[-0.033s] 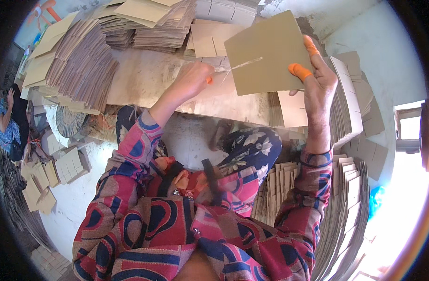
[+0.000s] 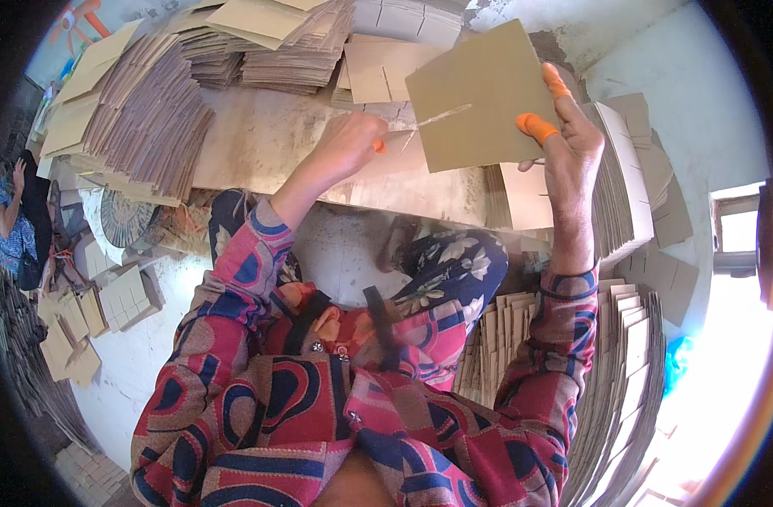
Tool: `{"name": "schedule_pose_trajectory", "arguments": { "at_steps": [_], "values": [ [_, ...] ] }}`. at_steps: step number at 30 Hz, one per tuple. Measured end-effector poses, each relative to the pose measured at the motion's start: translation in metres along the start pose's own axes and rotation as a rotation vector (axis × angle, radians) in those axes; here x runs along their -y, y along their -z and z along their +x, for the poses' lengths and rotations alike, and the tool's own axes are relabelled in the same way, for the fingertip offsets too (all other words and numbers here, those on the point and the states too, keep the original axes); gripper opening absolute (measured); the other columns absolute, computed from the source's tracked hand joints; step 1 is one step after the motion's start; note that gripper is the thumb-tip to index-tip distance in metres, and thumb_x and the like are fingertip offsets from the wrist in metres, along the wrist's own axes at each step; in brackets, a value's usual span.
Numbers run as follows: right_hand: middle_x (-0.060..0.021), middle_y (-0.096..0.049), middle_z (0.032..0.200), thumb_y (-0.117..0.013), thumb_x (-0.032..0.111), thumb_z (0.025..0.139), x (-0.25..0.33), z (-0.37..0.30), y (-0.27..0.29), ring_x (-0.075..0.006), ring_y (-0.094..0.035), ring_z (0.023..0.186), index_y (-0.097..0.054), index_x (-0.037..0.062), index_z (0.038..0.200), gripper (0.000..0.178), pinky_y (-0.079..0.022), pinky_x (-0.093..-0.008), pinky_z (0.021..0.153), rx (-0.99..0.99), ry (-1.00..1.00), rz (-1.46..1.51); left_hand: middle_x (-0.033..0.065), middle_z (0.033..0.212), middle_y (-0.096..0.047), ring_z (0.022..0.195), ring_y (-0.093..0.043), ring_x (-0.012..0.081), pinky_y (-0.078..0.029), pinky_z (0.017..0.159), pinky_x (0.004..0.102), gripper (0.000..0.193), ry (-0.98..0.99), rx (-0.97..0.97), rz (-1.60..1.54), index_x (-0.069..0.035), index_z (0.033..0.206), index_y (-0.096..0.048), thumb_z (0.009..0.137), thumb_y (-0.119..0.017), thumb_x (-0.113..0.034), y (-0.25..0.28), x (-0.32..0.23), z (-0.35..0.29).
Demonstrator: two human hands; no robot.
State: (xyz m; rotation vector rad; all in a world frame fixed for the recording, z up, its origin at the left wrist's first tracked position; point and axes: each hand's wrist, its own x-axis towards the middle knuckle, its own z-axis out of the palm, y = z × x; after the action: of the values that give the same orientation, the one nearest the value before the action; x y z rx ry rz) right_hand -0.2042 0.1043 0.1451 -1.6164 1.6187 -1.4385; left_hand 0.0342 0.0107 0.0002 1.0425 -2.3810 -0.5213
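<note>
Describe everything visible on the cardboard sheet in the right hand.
The cardboard sheet is flat, plain brown and four-sided, and looks stiff. A pale, rough-edged slit runs from its left edge toward its middle. It is held up over the work surface, broad face to the camera, edges askew. The right hand grips its right side, orange finger covers against it. A paler piece meets its left edge near the slit; whether they interlock is unclear.

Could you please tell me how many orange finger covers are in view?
3: a finger cover on the left hand, plus an upper cover and a lower cover on the right hand. Others may be hidden inside the curled left hand or behind the cardboard sheet.
</note>
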Motion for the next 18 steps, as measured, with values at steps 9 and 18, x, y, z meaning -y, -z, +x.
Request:
{"name": "schedule_pose_trajectory", "arguments": {
  "at_steps": [9,18],
  "values": [
    [-0.0132,-0.060,0.129,-0.062,-0.008,0.078,0.002,0.009,-0.003,-0.0086,-0.066,0.075,-0.051,0.0013,0.136,0.060,-0.052,-0.0195,0.046,0.095,-0.042,-0.015,0.0256,0.075,-0.062,0.079,-0.061,0.0433,-0.047,0.069,0.0489,0.007,0.084,0.042,-0.013,0.001,0.075,-0.066,0.072,-0.062,-0.003,0.000,0.000,0.000],
    [-0.0067,-0.068,0.096,-0.062,-0.005,0.080,-0.030,0.010,-0.033,-0.0076,-0.063,0.067,-0.049,0.0023,0.138,0.060,-0.052,-0.0222,0.044,0.212,-0.007,-0.083,0.0259,0.073,-0.061,0.072,-0.063,0.0417,-0.049,0.065,0.0468,0.007,0.057,0.014,0.004,0.002,0.076,-0.066,0.074,-0.066,-0.005,-0.003,0.002,0.000]
  ]
}}
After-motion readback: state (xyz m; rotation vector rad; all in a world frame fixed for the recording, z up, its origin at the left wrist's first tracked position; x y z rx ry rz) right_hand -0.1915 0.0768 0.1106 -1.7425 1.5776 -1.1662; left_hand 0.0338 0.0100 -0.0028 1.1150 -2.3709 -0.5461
